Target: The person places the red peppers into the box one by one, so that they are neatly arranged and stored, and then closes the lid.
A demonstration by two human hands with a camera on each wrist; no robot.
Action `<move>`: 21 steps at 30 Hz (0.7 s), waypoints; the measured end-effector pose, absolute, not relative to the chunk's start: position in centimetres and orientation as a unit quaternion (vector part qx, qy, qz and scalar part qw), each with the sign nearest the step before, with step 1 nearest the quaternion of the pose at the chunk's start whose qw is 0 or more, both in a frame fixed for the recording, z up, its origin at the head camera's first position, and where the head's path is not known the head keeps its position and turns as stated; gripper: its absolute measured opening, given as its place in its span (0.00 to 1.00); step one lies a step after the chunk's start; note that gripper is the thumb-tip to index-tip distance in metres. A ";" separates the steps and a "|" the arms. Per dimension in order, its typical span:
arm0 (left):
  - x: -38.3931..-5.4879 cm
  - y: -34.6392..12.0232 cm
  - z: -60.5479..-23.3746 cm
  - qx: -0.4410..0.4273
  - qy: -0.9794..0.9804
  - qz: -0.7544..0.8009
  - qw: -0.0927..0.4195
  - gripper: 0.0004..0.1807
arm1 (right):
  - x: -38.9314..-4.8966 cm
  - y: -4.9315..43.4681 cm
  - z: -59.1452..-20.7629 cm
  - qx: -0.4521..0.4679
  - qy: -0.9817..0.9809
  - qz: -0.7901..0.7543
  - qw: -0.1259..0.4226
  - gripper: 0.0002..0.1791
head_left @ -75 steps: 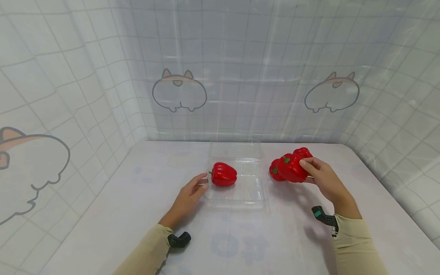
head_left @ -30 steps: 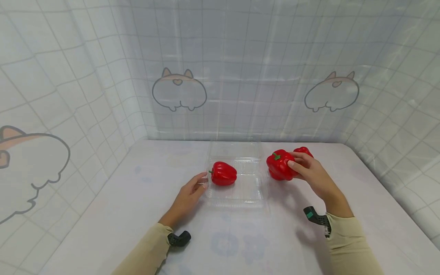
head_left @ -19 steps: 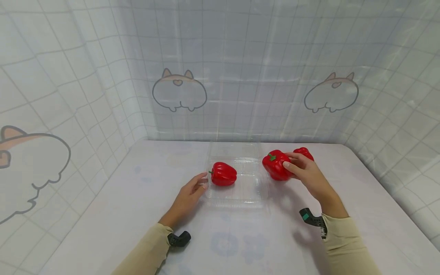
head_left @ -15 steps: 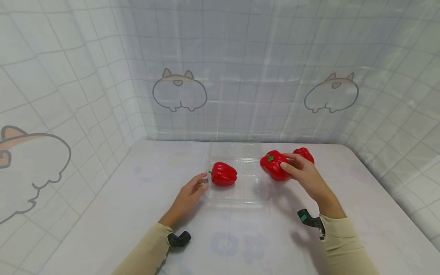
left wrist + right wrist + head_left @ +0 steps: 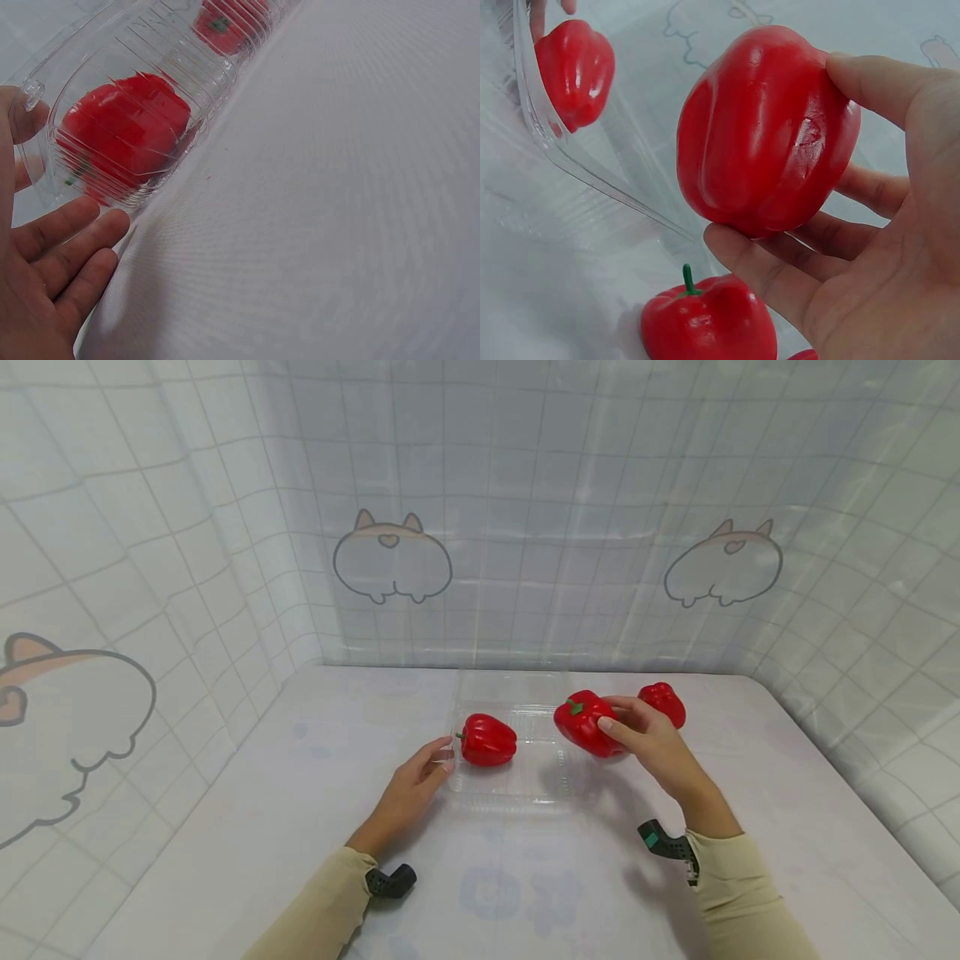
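The right hand [image 5: 647, 737] grasps one red pepper, with the thumb on the near side and the other fingers round it. This held pepper [image 5: 583, 724] is in the air, between the two hands but much closer to the right one; its green stem is to the left of the right thumb. Seen from the head, it overlaps the right edge of the clear box [image 5: 542, 778].

The left hand [image 5: 411, 787] is relaxed and grasps nothing: its fingers are nearly straight and touch the left side of the box. Just to the right of these fingertips, the boxed pepper [image 5: 488, 741] lies on its side inside, with its stem turned toward the left hand. The lid [image 5: 513, 687] is open, beyond both hands.

The far pepper [image 5: 663, 704] rests on the desk [image 5: 495, 852], just past the right hand. The right wrist view shows a stemmed pepper [image 5: 709, 324] below the right fingers, and a little red at its lower border. I cannot tell which of these is the far pepper.

Each wrist wears a black device, just behind the hand, at the end of a beige sleeve.
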State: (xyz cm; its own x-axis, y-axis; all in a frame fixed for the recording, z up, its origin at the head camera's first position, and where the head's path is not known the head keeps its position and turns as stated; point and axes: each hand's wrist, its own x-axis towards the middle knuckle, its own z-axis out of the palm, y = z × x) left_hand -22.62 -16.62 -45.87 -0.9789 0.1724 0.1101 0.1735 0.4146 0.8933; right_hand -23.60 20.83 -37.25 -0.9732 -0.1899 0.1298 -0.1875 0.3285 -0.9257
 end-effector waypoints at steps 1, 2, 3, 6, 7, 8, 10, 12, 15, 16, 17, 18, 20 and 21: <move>-22.6 -16.6 -45.8 -0.101 -0.842 -0.530 -0.001 0.27 | -23.6 20.7 -37.2 -0.115 0.815 -0.567 0.001 0.34; -22.6 -16.6 -45.8 -0.100 -0.842 -0.530 -0.002 0.27 | -23.6 20.6 -37.2 -0.113 0.815 -0.568 0.001 0.35; -22.6 -16.6 -45.7 -0.100 -0.842 -0.530 -0.002 0.27 | -23.6 20.5 -37.3 -0.111 0.816 -0.568 0.001 0.35; -22.5 -16.6 -45.7 -0.100 -0.843 -0.529 -0.002 0.27 | -23.7 20.2 -37.3 -0.106 0.816 -0.568 0.002 0.36; -22.5 -16.6 -45.7 -0.099 -0.843 -0.529 -0.003 0.27 | -23.7 20.1 -37.3 -0.105 0.816 -0.569 0.002 0.36; -22.5 -16.6 -45.6 -0.099 -0.843 -0.528 -0.003 0.27 | -23.7 20.0 -37.3 -0.104 0.816 -0.569 0.002 0.36; -22.5 -16.6 -45.6 -0.100 -0.844 -0.527 -0.003 0.27 | -23.8 19.7 -37.4 -0.103 0.816 -0.568 0.003 0.36; -22.5 -16.6 -45.5 -0.100 -0.844 -0.526 -0.003 0.27 | -23.9 19.6 -37.5 -0.104 0.817 -0.567 0.005 0.37; -22.4 -16.5 -45.5 -0.099 -0.844 -0.527 -0.004 0.27 | -24.0 19.4 -37.6 -0.101 0.818 -0.566 0.008 0.37; -22.4 -16.5 -45.4 -0.099 -0.844 -0.527 -0.005 0.27 | -24.0 19.3 -37.6 -0.101 0.819 -0.565 0.009 0.37; -22.4 -16.5 -45.4 -0.099 -0.844 -0.528 -0.005 0.27 | -24.0 19.3 -37.6 -0.100 0.819 -0.564 0.009 0.37; -22.4 -16.5 -45.4 -0.098 -0.844 -0.528 -0.005 0.28 | -24.0 19.2 -37.7 -0.100 0.820 -0.564 0.010 0.37; -22.5 -16.5 -45.5 -0.096 -0.844 -0.528 -0.006 0.28 | -24.0 19.1 -37.7 -0.102 0.819 -0.565 0.011 0.37; -22.4 -16.5 -45.4 -0.098 -0.844 -0.527 -0.004 0.28 | -24.1 19.1 -37.8 -0.103 0.818 -0.566 0.011 0.37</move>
